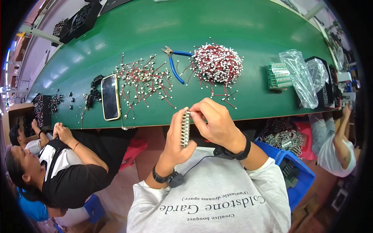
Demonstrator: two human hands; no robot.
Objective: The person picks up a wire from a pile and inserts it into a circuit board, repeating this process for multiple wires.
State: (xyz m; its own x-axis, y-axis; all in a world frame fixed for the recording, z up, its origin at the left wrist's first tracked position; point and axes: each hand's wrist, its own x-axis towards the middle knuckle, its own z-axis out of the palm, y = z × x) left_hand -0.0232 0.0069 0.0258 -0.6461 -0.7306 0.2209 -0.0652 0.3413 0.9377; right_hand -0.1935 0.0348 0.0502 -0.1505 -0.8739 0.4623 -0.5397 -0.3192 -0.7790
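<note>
Left hand is grasping narrow pale metal-pinned strip, right hand pinching its tip, beside near edge of green worktop

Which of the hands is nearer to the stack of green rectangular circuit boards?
Right. The right hand is left of the stack and closer to the body; the left hand is farther left, holding a narrow pale strip with a toothed edge.

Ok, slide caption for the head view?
Left hand holds a narrow strip, right hand at its far end, before a green bench with pliers and heaped red wires.
</note>
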